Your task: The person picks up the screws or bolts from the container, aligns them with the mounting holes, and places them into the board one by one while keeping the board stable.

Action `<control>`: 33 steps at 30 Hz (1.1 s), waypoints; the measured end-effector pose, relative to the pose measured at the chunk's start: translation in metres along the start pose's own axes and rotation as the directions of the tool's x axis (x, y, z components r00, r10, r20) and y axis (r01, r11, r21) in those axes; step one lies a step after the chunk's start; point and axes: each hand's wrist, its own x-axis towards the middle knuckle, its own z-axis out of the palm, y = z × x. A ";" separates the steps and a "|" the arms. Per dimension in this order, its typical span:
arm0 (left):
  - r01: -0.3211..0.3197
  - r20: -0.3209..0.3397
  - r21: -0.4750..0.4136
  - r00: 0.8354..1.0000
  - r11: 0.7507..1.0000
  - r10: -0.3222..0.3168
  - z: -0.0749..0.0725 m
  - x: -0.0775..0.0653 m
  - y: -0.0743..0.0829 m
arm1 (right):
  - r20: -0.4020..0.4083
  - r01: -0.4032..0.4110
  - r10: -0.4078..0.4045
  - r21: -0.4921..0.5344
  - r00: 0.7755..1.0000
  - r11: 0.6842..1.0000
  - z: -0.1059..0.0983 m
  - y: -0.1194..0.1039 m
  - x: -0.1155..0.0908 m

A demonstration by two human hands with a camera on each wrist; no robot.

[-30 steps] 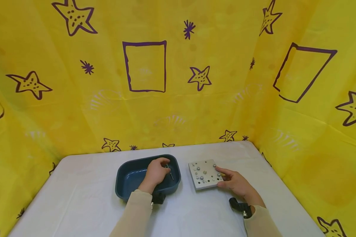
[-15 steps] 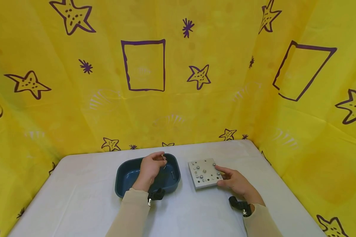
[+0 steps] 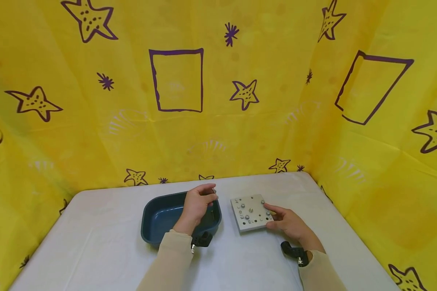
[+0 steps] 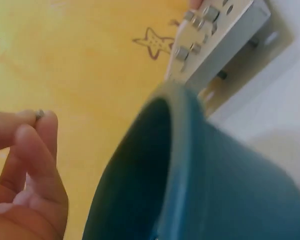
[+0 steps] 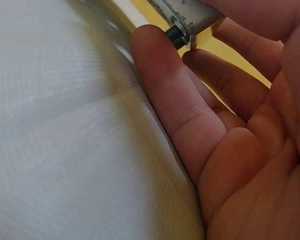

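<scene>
Small metal piece (image 4: 39,114): mostly covered by the fingertips; only a grey end shows in the left wrist view, so its full shape cannot be told. Left hand (image 3: 198,204): cut off by the frame edge in the left wrist view. Blue tray (image 3: 164,220): on the counter (image 3: 94,242), its right end partly hidden behind the left hand; near wall close and blurred in the wrist view. Thin item (image 3: 213,213): inside the tray's right end, too faint to identify. Metal plate (image 3: 256,205): on the counter right of the tray, well apart from the left hand; far part cut off in the left wrist view. Threaded end (image 5: 176,36): below the plate, a fingertip just beside it; contact cannot be told.

Left grip: closed, thumb and finger pinching the small metal piece. Right grip, right hand (image 3: 289,223): parted around the plate's right edge, holding it.

Left pose: raised over the tray's right end, forearm reaching from the near side. Right pose: low beside the plate, fingers pointing left.
</scene>
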 end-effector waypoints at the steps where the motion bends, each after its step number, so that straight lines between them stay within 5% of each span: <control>1: -0.001 0.018 -0.001 1.000 1.000 0.001 0.003 -0.001 0.001 | -0.002 -0.007 0.007 0.001 1.000 1.000 0.000 0.000 0.000; 12: -0.094 0.194 0.234 0.980 0.968 0.048 0.041 -0.016 -0.002 | -0.005 -0.009 0.009 0.009 1.000 1.000 0.000 0.003 0.000; 19: -0.251 0.310 0.359 0.941 0.899 0.139 0.058 -0.022 -0.006 | -0.013 -0.007 0.007 0.007 1.000 1.000 0.000 0.002 0.001; 27: -0.294 0.381 0.432 0.916 0.853 0.123 0.066 -0.027 -0.008 | -0.010 -0.005 0.005 -0.002 1.000 1.000 0.000 0.001 0.000; 33: -0.367 0.408 0.531 0.901 0.763 0.150 0.069 -0.027 -0.010 | 0.011 0.016 -0.016 0.018 1.000 1.000 0.000 0.001 0.000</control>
